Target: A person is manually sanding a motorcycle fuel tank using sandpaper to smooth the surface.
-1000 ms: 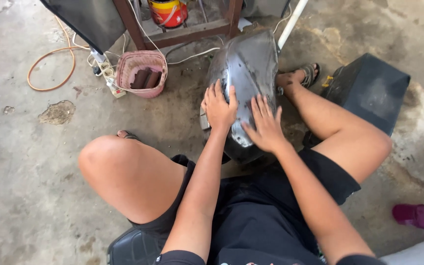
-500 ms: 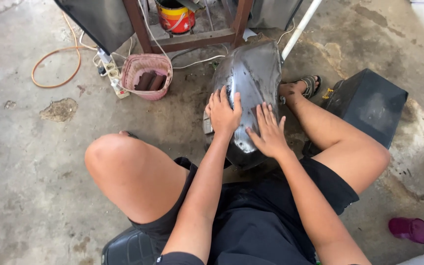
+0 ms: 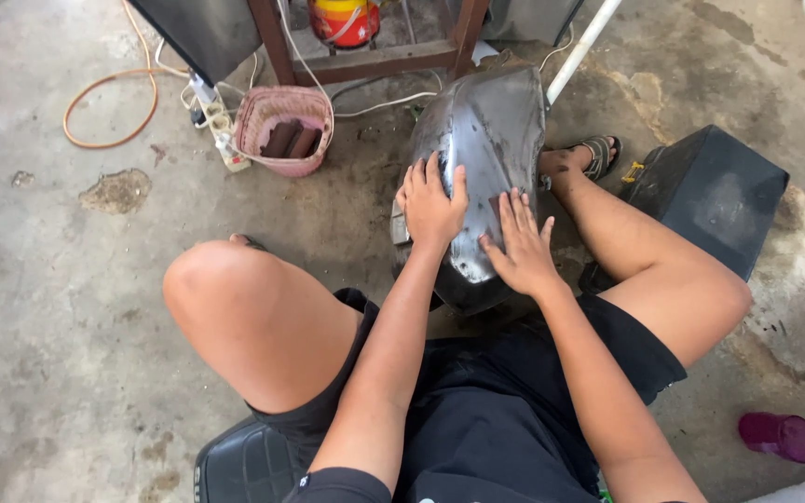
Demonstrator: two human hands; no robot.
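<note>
Both hands have slid slightly along the dull grey curved metal shell (image 3: pixel 486 140) standing on concrete between the knees; left hand (image 3: pixel 433 203) and right hand (image 3: pixel 519 247) press flat, fingers spread. Nearby, a pink woven basket (image 3: pixel 277 107) holds dark brown blocks (image 3: pixel 291 142).

Since a second ago the left hand (image 3: pixel 432 203) has slid up the grey tank (image 3: pixel 486 140), now ahead of the right hand (image 3: pixel 519 250). The camera has tilted, so the pink basket (image 3: pixel 284 130) sits lower.

Pink basket (image 3: pixel 286 130), orange hose (image 3: pixel 109 107), black case (image 3: pixel 715 196)
</note>
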